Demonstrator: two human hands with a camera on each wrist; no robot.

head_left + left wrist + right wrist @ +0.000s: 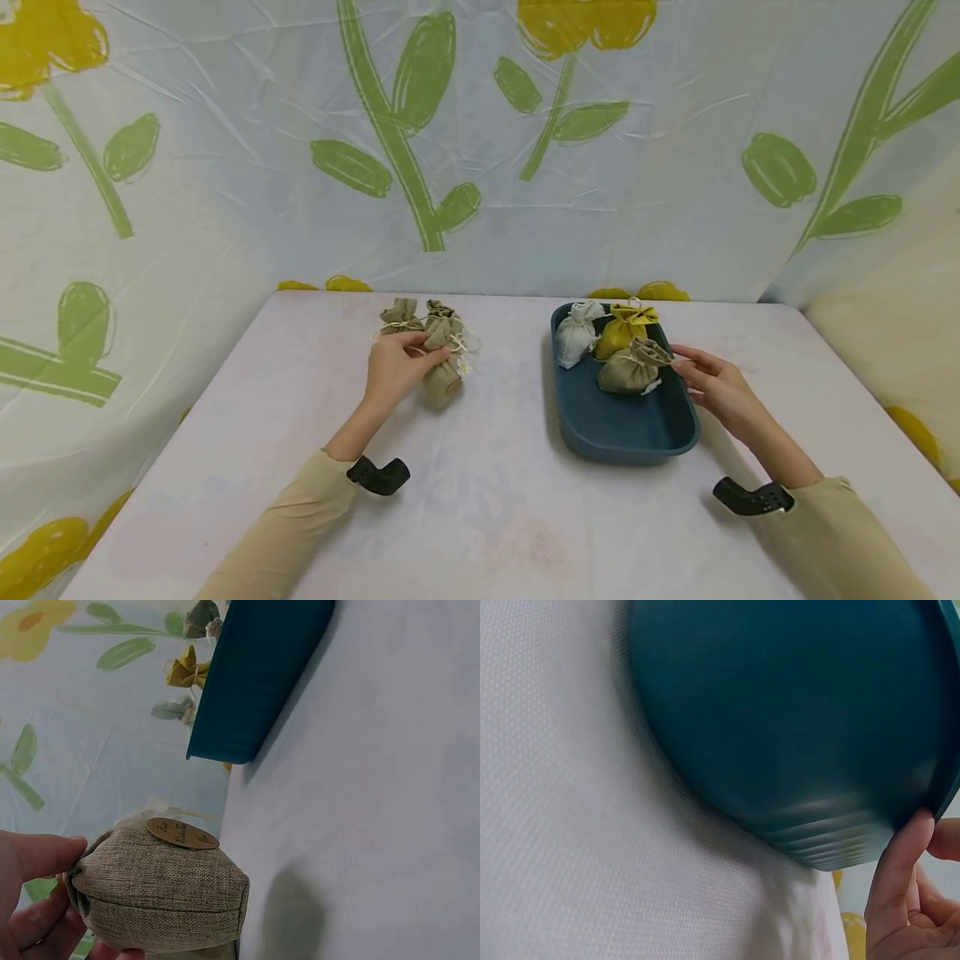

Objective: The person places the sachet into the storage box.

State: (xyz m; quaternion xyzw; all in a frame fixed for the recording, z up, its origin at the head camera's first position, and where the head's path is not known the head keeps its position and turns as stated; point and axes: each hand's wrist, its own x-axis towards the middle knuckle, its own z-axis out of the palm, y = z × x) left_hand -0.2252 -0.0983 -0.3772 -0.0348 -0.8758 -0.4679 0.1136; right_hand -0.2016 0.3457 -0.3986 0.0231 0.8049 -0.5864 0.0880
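Note:
In the head view, my left hand (395, 365) pinches the gathered neck of a tan burlap pouch (442, 383). A small white flower hangs at that pouch's side. The left wrist view shows the held pouch (165, 889) in close-up, its flat base facing away from the fingers and an oval printed tag (182, 833) on its side. Two more tan pouches (402, 315) stand just behind. At the right wall of a dark blue bin (611, 425), my right hand (716, 387) touches the rim with extended fingertips; its thumb and fingers (904, 862) meet the rim in the right wrist view.
Inside the bin, toward its back, lie a white pouch (577, 337), a yellow pouch (621, 333) and a tan pouch (630, 371). A pale cloth covers the table (487, 492). Behind it hangs a flower-printed curtain (262, 183).

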